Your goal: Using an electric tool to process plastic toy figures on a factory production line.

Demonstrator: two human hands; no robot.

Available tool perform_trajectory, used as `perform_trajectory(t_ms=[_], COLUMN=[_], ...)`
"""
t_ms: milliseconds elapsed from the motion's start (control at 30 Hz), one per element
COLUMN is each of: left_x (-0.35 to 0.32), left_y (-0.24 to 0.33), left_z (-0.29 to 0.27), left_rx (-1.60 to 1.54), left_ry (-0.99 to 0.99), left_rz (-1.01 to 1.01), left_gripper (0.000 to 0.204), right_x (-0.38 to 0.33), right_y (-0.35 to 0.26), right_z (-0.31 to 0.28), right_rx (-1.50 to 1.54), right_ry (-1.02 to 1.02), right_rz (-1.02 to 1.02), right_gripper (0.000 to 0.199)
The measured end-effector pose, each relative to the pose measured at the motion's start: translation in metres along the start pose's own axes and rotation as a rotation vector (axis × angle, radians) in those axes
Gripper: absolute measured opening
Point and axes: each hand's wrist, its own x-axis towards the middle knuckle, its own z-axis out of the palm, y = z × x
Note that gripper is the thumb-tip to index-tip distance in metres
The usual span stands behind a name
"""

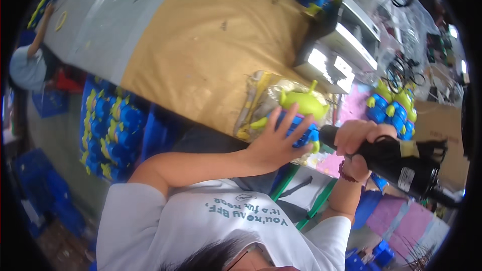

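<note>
Honestly, I'd watch that black tool (396,161). Its nozzle (329,136) sits right by the left hand (271,143), so if it runs hot (can't tell from here), one wrist wobble could burn skin or mark the toy (301,100). A lazy press might also let the toy roll on that crinkly plastic (275,92). Toy's just right of frame centre, directly under the left hand, whose fingers are spread apart over it. The right hand (357,136), wrapped round the tool, is just to its right.
</note>
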Motion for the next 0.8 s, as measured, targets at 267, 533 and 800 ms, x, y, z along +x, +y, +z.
perform_trajectory(t_ms=[267, 533, 800], left_x=[-0.019, -0.049, -0.046], left_y=[-0.022, -0.059, -0.057], left_z=[-0.020, 0.008, 0.007], left_rx=[-0.172, -0.469, -0.400], left_ry=[0.055, 0.217, 0.217], left_rz=[-0.101, -0.185, -0.192], left_gripper=[0.070, 0.090, 0.093], right_x=[0.084, 0.109, 0.055], right_y=[0.003, 0.039, -0.028], right_z=[-0.056, -0.061, 0.006], right_rx=[-0.362, -0.230, -0.083], right_ry=[0.401, 0.436, 0.168], right_rz=[-0.172, 0.158, 0.070], right_gripper=[0.029, 0.035, 0.057])
